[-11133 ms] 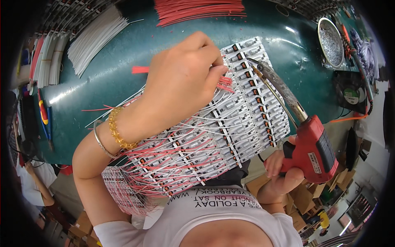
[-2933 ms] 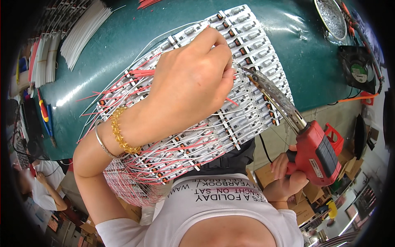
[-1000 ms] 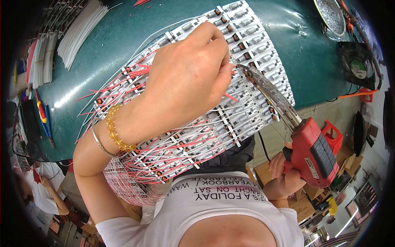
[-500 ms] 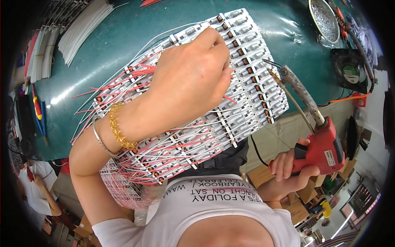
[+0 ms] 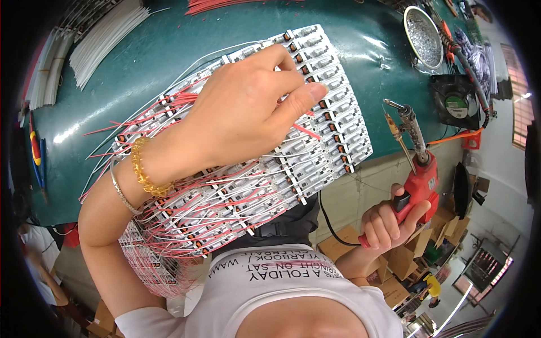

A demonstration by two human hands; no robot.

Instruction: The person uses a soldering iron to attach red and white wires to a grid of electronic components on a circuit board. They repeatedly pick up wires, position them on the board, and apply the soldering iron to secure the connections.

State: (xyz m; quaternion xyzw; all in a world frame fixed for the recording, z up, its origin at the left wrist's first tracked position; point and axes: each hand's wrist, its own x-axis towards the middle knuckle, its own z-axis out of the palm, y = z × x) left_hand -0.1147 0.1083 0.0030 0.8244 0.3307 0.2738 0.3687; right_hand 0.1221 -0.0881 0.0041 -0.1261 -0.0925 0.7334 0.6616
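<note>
A wide panel of small white circuit boards (image 5: pixel 338 121), with rows of orange-and-black parts, lies across the table's near edge. My left hand (image 5: pixel 248 98) is closed over its upper middle, back of the hand up. A bunch of thin red wires (image 5: pixel 183 100) runs under this hand, and red ends stick out beyond the thumb. The curled fingertips are mostly hidden. My right hand (image 5: pixel 389 225) grips a red soldering gun (image 5: pixel 422 183), fingers wrapped round its handle. Its metal tip and thin feed tube point up, to the right of the panel and apart from it.
White wires (image 5: pixel 107 39) lie bundled at the far left, above a pair of tweezers or similar tool with a red-yellow handle (image 5: pixel 36 149). At the far right are a metal bowl (image 5: pixel 409 34) and a black fan (image 5: pixel 453 101). Cardboard boxes (image 5: pixel 338 239) stand below.
The soldering gun has drawn back from the panel's right edge, its tip now more upright. My left thumb has stretched out to the right. The whole view has shifted slightly.
</note>
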